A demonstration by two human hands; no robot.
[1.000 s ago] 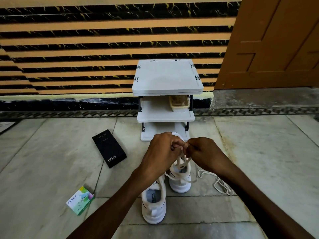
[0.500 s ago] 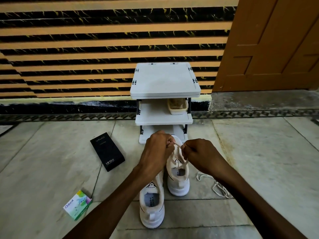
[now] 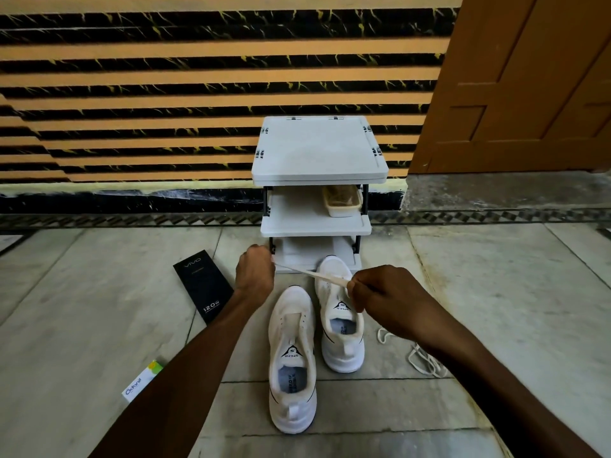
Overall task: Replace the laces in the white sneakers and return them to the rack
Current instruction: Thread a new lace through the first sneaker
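Two white sneakers stand on the floor, toes toward the rack. The near sneaker (image 3: 292, 361) has no lace. Over the far sneaker (image 3: 340, 322) a cream lace (image 3: 314, 273) is stretched taut between my hands. My left hand (image 3: 256, 272) grips one end of it, out to the left by the rack's foot. My right hand (image 3: 380, 295) pinches the other end above the far sneaker's tongue. A second loose lace (image 3: 420, 357) lies on the floor at the right, partly under my right forearm. The grey three-shelf rack (image 3: 317, 170) stands against the wall just beyond.
A cream tray (image 3: 342, 201) sits on the rack's middle shelf. A black phone box (image 3: 203, 289) lies on the floor left of my left hand, and a small white-and-green box (image 3: 143, 380) lies nearer, at the lower left. A brown door (image 3: 529, 77) is at the right.
My hands were close together over the far sneaker; they have pulled apart, the left one moving out to the left, and the lace is now drawn straight between them.
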